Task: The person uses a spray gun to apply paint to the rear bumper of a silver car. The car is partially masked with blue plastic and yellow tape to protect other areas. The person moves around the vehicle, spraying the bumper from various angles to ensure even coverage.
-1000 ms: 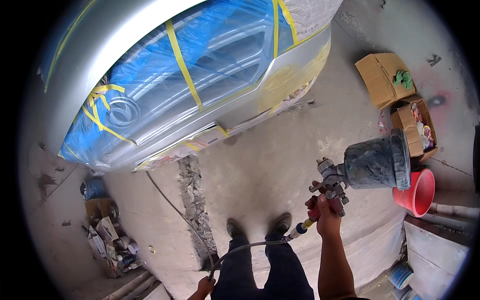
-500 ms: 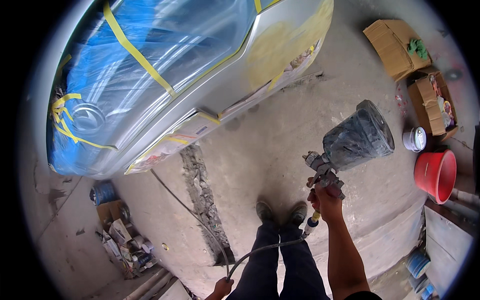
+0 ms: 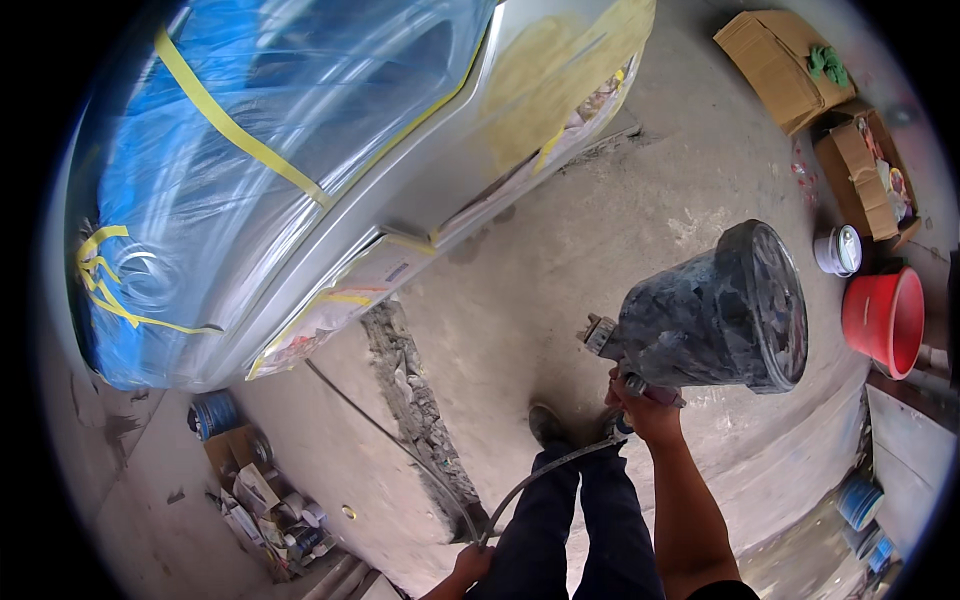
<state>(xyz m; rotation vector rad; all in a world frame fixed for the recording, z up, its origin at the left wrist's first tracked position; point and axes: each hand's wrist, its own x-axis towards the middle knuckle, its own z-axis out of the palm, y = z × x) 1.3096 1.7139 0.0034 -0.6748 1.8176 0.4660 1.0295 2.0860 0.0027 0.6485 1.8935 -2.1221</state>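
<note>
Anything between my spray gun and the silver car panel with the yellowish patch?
Nothing visible: your right hand grips the black-cupped, paint-smeared spray gun, and only grey concrete floor shows between it and the silver car panel. The thin grey hose runs to your left hand, outside that gap.

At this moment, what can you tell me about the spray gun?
The spray gun has a grey, metal-looking nozzle pointing left and a large, dark, paint-smeared cup, its broad rimmed end facing right. The right hand grips it below the cup; a dark hose connects near the hand. It is held above the floor, apart from the car.
</note>
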